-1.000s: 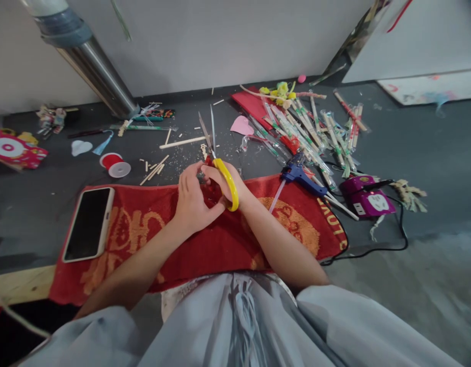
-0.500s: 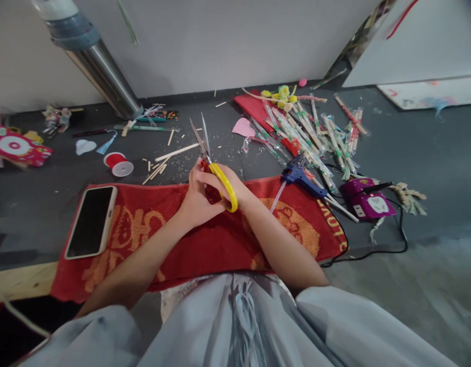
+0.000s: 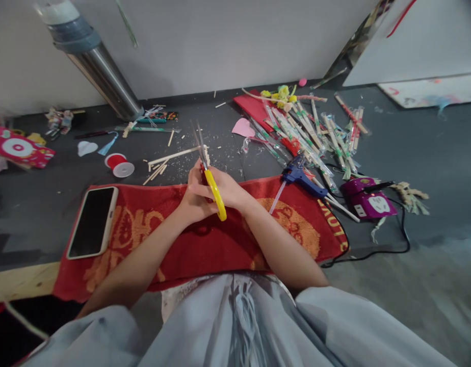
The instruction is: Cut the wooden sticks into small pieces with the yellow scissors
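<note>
Scissors [image 3: 215, 196] with a yellow handle point away from me above the red towel [image 3: 174, 250], their blurred blades nearly together. My right hand [image 3: 230, 189] is closed around the scissors from the right side. Close against it, my left hand [image 3: 197, 201] is closed too, its fingers by the handle and a small red bit showing near the fingertips. What the left hand holds is hidden. Just beyond the fingers lie short pale sticks [image 3: 157, 172] and a longer stick [image 3: 174, 156], amid scattered pale crumbs.
A phone [image 3: 92, 223] lies on the towel's left side, near a spool of red ribbon [image 3: 120, 165]. To the right are a blue glue gun [image 3: 302, 177], a purple power box [image 3: 368, 199] with a black cord, and several wrapped stick bundles [image 3: 304, 130]. A steel flask [image 3: 109, 76] stands behind.
The scissors' blades have come closer together, and their yellow handle has swung slightly left and down. Both hands have stayed in nearly the same place.
</note>
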`<action>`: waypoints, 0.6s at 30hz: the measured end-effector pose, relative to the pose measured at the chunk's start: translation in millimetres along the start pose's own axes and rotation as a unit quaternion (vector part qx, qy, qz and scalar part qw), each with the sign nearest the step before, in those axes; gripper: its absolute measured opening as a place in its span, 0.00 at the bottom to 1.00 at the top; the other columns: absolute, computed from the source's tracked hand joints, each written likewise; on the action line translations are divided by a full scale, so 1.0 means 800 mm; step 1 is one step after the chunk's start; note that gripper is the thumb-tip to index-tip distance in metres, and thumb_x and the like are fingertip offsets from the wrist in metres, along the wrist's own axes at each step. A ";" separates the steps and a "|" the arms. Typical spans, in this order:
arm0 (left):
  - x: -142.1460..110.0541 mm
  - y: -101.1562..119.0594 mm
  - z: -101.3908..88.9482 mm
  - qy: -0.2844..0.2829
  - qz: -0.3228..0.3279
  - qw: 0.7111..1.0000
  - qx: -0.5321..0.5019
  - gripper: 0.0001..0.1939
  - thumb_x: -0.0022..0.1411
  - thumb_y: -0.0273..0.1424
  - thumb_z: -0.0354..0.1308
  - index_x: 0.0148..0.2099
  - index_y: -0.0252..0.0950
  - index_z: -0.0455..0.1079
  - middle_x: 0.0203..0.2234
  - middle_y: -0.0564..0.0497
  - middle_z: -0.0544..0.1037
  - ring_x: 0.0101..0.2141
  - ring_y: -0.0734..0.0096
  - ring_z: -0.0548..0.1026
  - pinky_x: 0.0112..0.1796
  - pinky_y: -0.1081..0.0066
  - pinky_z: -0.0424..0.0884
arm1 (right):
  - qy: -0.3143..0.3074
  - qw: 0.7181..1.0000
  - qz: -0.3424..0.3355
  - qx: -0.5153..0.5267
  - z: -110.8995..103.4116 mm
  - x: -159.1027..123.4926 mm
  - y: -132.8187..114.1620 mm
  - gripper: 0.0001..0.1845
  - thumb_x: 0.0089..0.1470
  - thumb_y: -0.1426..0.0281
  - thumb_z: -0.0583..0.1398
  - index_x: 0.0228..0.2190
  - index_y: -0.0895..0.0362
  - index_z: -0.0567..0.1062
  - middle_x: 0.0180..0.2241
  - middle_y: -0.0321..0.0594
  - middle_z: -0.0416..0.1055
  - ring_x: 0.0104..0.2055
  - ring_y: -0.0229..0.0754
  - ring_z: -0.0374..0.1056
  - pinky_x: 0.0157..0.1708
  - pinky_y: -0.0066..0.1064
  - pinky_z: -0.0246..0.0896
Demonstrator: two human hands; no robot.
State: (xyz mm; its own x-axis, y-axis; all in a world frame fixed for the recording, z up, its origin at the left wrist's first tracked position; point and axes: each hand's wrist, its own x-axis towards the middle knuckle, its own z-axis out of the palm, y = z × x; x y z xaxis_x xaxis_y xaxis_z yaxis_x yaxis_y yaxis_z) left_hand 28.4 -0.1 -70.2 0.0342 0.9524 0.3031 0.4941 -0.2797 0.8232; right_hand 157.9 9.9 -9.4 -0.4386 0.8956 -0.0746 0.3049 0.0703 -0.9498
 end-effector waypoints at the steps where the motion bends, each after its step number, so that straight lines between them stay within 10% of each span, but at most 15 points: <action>1: 0.000 0.003 0.000 -0.004 -0.031 0.999 -0.027 0.20 0.57 0.38 0.62 0.52 0.44 0.66 0.43 0.48 0.76 0.44 0.58 0.78 0.39 0.61 0.79 | 0.004 1.000 -0.008 0.001 0.002 0.000 0.001 0.23 0.48 0.50 0.61 0.38 0.55 0.68 0.36 0.40 0.71 0.38 0.43 0.67 0.40 0.36 0.62; 5: 0.001 0.013 -0.008 -0.037 -0.127 0.982 -0.133 0.22 0.53 0.39 0.64 0.51 0.47 0.68 0.41 0.51 0.76 0.44 0.58 0.77 0.37 0.63 0.78 | -0.012 1.000 -0.015 0.017 0.003 -0.001 -0.001 0.22 0.50 0.49 0.59 0.34 0.55 0.66 0.35 0.39 0.70 0.39 0.43 0.66 0.42 0.37 0.62; 18: 0.014 0.011 -0.011 -0.117 -0.128 0.969 -0.174 0.17 0.58 0.43 0.59 0.50 0.48 0.67 0.36 0.52 0.75 0.39 0.62 0.77 0.35 0.62 0.77 | -0.081 0.993 -0.006 0.085 -0.007 -0.005 -0.008 0.27 0.45 0.52 0.65 0.39 0.56 0.66 0.40 0.40 0.71 0.40 0.42 0.67 0.45 0.37 0.62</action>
State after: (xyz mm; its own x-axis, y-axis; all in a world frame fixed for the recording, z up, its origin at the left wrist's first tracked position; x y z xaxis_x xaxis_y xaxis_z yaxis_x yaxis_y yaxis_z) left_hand 25.4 7.2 -55.3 0.1663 0.9859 -0.0165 0.1910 -0.0158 0.9815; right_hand 162.3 8.1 -1.3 -0.5756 0.8119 -0.0974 0.1577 -0.0067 -0.9875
